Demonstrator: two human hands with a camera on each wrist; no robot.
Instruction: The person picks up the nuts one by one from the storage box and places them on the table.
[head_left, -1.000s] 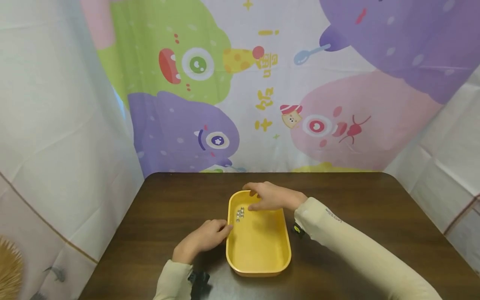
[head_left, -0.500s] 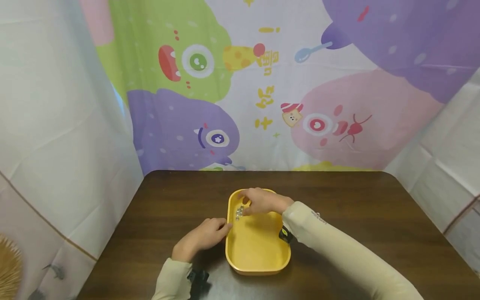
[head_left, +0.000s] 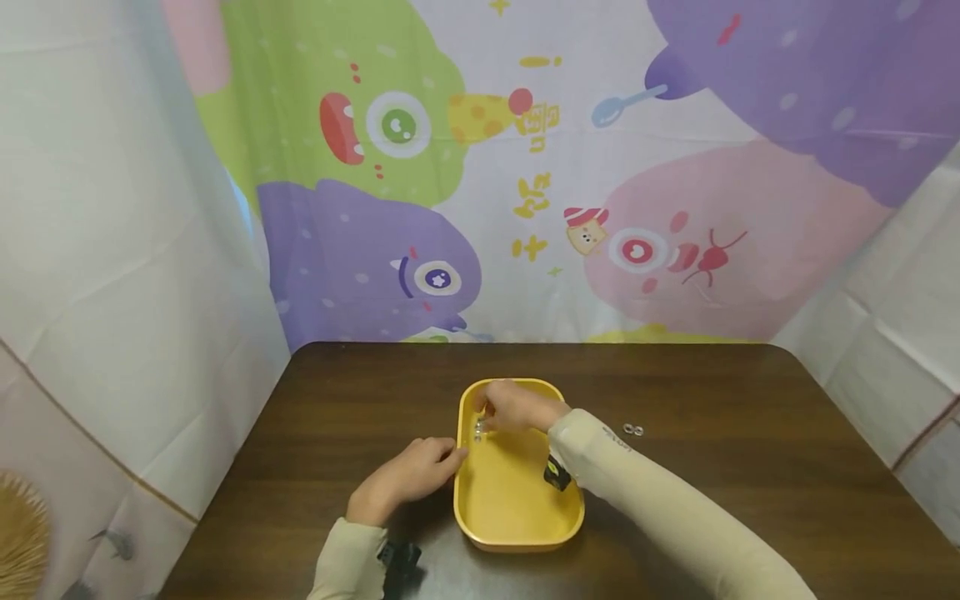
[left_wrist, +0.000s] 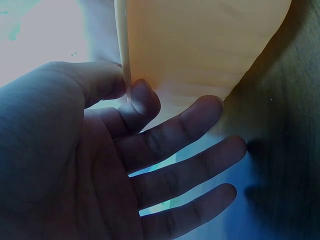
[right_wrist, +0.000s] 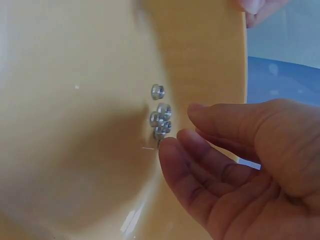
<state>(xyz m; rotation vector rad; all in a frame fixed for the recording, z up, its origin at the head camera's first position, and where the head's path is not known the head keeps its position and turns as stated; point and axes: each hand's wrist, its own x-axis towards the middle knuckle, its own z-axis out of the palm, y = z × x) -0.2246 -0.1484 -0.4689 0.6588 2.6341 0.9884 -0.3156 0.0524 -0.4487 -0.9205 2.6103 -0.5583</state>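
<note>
A yellow tray [head_left: 517, 508] with raised walls lies on the table. My left hand [head_left: 412, 473] pinches its left rim between thumb and index finger; the other fingers spread along the outer wall in the left wrist view. Inside the tray, my right hand [head_left: 517, 406] reaches over a cluster of small silver nuts [right_wrist: 160, 120] near the left wall. In the right wrist view, its relaxed fingers curve close beside the nuts, the thumb apart from them, and no nut shows between. Part of the cluster is hidden by this hand in the head view.
Two similar small nuts [head_left: 633, 430] lie on the dark wooden table [head_left: 697, 392], right of the tray. A cartoon-printed cloth [head_left: 525, 292] hangs behind the table's far edge, with pale cloth at both sides. Small black cameras [head_left: 557, 473] sit at both wrists.
My right hand has moved left and down into the tray, to the nuts. Its sleeve has uncovered the two nuts on the table. The left hand stays on the rim.
</note>
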